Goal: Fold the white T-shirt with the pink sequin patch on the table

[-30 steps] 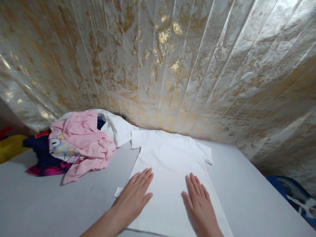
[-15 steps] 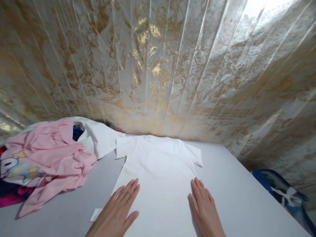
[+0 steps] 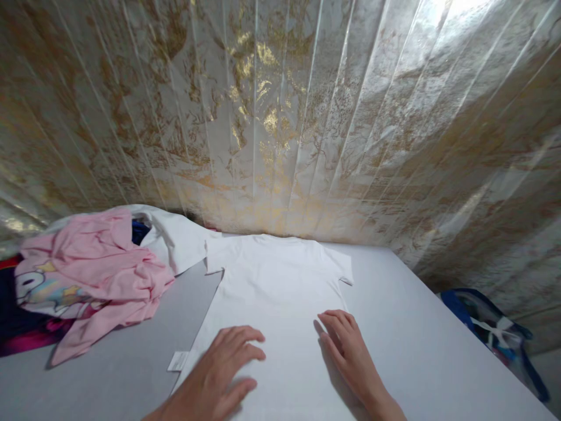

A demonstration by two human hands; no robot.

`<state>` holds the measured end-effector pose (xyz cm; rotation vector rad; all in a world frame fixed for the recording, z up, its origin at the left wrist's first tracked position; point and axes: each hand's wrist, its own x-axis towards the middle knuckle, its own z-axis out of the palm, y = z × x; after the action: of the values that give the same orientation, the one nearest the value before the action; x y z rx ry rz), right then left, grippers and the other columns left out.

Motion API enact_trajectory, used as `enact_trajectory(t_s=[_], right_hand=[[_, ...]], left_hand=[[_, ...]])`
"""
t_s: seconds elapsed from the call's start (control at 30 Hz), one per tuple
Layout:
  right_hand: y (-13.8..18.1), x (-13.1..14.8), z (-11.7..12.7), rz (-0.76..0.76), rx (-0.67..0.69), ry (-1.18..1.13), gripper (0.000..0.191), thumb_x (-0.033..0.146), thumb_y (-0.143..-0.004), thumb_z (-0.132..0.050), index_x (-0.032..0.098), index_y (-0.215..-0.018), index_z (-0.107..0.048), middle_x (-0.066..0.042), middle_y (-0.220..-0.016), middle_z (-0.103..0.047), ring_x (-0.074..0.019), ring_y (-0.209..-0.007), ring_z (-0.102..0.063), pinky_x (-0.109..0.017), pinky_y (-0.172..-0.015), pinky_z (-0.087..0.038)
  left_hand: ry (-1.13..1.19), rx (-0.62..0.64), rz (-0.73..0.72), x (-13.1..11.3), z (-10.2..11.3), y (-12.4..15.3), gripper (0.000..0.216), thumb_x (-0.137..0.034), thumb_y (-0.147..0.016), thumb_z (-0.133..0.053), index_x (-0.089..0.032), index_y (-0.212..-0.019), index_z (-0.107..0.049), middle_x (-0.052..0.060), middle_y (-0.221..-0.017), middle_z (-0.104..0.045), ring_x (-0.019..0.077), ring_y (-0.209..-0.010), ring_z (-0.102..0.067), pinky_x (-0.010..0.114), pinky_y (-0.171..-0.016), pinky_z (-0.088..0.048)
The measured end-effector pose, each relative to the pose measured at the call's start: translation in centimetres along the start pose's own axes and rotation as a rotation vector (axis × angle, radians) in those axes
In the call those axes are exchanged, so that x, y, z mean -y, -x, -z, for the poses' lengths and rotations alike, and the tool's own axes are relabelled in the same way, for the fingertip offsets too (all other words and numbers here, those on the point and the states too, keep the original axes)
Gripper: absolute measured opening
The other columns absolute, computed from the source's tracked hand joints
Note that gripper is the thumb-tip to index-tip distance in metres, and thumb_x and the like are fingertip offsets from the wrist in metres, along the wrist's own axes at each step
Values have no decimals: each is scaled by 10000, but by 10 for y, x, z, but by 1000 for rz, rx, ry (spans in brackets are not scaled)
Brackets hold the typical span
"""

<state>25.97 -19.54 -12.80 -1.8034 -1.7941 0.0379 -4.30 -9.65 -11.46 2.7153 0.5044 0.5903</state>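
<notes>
Neither hand grips anything: the left hand and the right hand are both unclenched, fingers loosely bent, palms down over a white T-shirt. Whether the fingertips touch the cloth is hard to tell; a shadow falls beside the right hand. The shirt lies spread flat in the middle of a pale grey surface. Its long axis runs straight away from the person, with the collar at the far end and the lower body running out of view at the bottom. Short sleeves point out to left and right. Beside its left edge, near the left hand, a small white label sticks out. Left of the shirt is a heap: a crumpled pink garment with a cartoon print, dark blue and magenta cloth under it, and white fabric behind, reaching to the left sleeve. Beyond the surface's right edge sits a blue-trimmed bag. Behind everything rises a shiny gold-and-silver pleated covering.
</notes>
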Motion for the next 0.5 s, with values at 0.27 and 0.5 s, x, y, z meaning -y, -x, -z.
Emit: enact_trajectory(t_s=[0.27, 0.5], right_hand=[[21, 44, 9, 155, 292, -218, 183, 146, -886, -481, 234, -1006, -589, -57, -1035, -592, -209, -980, -535, -367, -853, -452], [47, 23, -4, 233, 366, -102, 122, 374, -915, -588, 265, -916, -644, -22, -970, -616, -181, -891, -565, -318, -803, -448]], left_hand=[[-125, 58, -168, -42, -51, -20, 184, -249, -873, -708, -209, -838, -533, -30, -836, -592, 166, -742, -516, 295, -671, -337], [-155, 0, -209, -38, -66, -17, 226, -249, -888, -691, -201, -758, -513, -44, -745, -582, 139, -642, -510, 291, -580, -315]])
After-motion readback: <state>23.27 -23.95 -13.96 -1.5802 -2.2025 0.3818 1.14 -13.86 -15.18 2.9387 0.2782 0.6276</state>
